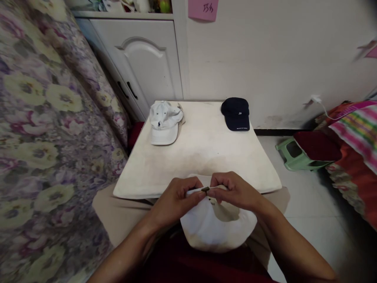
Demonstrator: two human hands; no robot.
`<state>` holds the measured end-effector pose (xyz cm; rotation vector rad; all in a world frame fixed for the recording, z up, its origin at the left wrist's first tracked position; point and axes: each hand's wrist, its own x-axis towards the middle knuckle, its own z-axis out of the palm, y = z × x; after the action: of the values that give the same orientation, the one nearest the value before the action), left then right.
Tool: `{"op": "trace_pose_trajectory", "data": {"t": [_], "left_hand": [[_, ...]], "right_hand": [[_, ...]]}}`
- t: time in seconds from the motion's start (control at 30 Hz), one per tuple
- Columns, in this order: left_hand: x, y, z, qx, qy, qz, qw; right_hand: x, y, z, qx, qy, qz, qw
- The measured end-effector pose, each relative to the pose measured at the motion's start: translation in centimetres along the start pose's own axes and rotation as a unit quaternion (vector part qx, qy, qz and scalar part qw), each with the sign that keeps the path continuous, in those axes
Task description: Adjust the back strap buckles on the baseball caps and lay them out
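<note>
A white baseball cap (pixel 212 232) is held over my lap at the near edge of the table, its back opening toward me. My left hand (pixel 182 196) pinches the cap's back strap just left of a small dark metal buckle (pixel 205 189). On the buckle's other side, my right hand (pixel 232 190) pinches the strap too. Both hands are closed, with the fingertips almost meeting. Part of the cap's front is hidden behind my hands. Farther off on the table lie a pale cap (pixel 165 122) at the left and a navy cap (pixel 236 114) at the right.
The white table (pixel 203 149) stands before me against the wall. A floral curtain (pixel 53 137) hangs close on the left, beside a white cabinet (pixel 144 59). On the right are a green stool (pixel 300 155) with a red top and a bed with striped cloth (pixel 359 129).
</note>
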<state>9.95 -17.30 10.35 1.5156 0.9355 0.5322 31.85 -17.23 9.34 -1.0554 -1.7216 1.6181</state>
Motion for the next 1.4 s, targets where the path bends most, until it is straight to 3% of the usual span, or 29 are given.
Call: {"op": "trace_pose_trajectory", "data": {"t": [0.2, 0.43, 0.63, 0.87, 1.2, 1.4], "left_hand": [[0.0, -0.1, 0.1, -0.023, 0.007, 0.001, 1.000], [0.5, -0.8, -0.7, -0.110, -0.001, -0.052, 0.993], [0.7, -0.9, -0.8, -0.149, -0.043, -0.065, 0.986], [1.0, -1.9, -1.4, -0.232, -0.028, -0.086, 0.968], [2.1, -2.4, -2.7, -0.385, 0.001, -0.074, 0.920], [2.3, -0.3, -3.3, -0.456, -0.040, -0.020, 0.889]], "right_hand": [[0.0, -0.1, -0.1, 0.016, -0.009, 0.008, 1.000], [-0.3, 0.7, -1.1, 0.125, -0.065, 0.033, 0.989], [0.4, 1.7, -1.0, 0.233, -0.114, 0.023, 0.966], [0.6, 2.9, -1.8, 0.351, -0.128, 0.040, 0.927], [-0.6, 2.9, -4.1, 0.353, -0.068, -0.014, 0.933], [0.7, 1.6, -4.8, 0.394, 0.012, -0.049, 0.918]]}}
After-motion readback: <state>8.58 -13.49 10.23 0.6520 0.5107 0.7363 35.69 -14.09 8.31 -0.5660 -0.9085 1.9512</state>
